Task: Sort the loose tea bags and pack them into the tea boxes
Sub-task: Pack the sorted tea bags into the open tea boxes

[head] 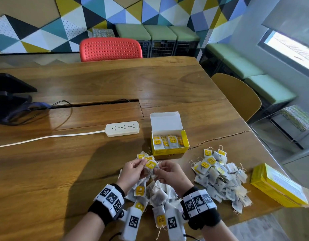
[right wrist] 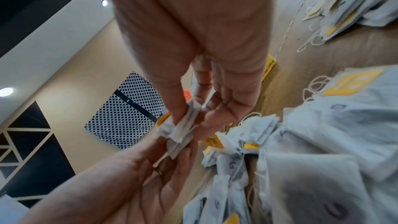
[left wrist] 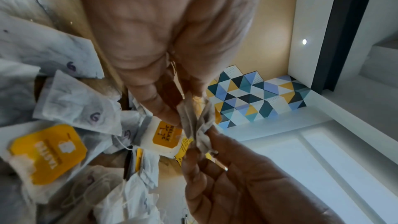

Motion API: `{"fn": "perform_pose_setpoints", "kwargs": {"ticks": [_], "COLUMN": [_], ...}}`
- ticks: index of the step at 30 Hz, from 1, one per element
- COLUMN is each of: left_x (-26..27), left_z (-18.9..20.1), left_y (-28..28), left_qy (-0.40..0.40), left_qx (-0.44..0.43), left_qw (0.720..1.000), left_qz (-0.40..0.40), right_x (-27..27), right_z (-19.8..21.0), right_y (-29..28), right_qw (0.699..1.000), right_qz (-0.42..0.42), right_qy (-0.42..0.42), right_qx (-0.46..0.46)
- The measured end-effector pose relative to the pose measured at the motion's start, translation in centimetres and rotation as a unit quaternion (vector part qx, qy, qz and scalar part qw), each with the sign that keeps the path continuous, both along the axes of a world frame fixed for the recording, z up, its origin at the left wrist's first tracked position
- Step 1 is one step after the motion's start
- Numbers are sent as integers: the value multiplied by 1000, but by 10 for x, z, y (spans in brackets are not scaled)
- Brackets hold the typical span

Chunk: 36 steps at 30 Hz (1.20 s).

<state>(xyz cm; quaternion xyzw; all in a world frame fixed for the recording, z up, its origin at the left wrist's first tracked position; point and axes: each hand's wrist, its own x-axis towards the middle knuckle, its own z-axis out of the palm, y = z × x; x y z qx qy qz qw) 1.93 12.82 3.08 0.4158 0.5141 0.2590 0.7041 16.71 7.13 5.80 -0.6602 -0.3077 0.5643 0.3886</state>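
Just in front of the open yellow tea box, both hands hold up a small bunch of tea bags with yellow tags. My left hand pinches the bunch from the left and my right hand from the right. In the left wrist view the left thumb and fingers squeeze the folded white bags. The right hand pinches the same bunch in the right wrist view. The box holds a row of standing bags. A loose pile lies under my hands.
A second pile of tea bags, some marked X, lies to the right. A closed yellow box sits near the table's right edge. A white power strip and its cord lie to the left. A black device stands far left.
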Motion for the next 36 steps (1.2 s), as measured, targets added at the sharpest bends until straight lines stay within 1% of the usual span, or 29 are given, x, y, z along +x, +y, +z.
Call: {"fn": "perform_pose_setpoints", "kwargs": {"ticks": [2,4,6,10,14,17,19,21,22,23,24,26,27,28,30,33,34,36], "left_x": [0,0,0,0,-1,-2,-5,-11,-14,-18,-21,-26,-28,-30,-30,-31,-31,-32], "left_z": [1,4,5,8,10,8,6,2,1,0,-1,1,3,4,6,7,7,6], "left_y": [0,-1,0,0,-5,-8,-6,-2,1,4,6,10,11,12,12,10,10,9], "left_qy": [-13,-23,-32,-57,-70,-64,-44,-23,-23,-28,-36,-54,-64,-70,-74,-80,-82,-82], "left_qx": [-13,-20,-32,-59,-60,-42,-34,-34,-42,-53,-66,-88,-97,-104,-116,-136,-139,-132], "left_qw": [1000,999,998,995,996,997,998,999,998,997,996,991,988,987,985,984,984,986], "left_qz": [8,20,33,59,19,18,20,23,30,40,55,86,97,104,104,87,77,59], "right_x": [-1,-1,-2,-4,-9,-12,-10,-3,1,7,13,20,21,20,15,10,9,9], "right_z": [-3,-5,-7,-9,-9,-9,-7,-6,-6,-6,-8,-10,-12,-14,-20,-29,-32,-34], "right_y": [-1,-2,-1,0,2,2,3,5,7,10,13,20,24,28,35,41,42,43], "right_qw": [999,998,997,998,997,997,998,996,994,989,977,940,920,904,881,852,849,858], "right_qz": [0,-6,-16,-30,-33,-17,12,39,42,42,44,69,95,125,174,222,220,200], "right_qy": [-42,-64,-71,-60,-72,-69,-63,-76,-99,-144,-206,-334,-381,-410,-439,-468,-472,-461], "right_qx": [6,10,8,6,5,-1,-8,-16,-15,-11,-7,-2,0,1,-10,-69,-87,-109]}}
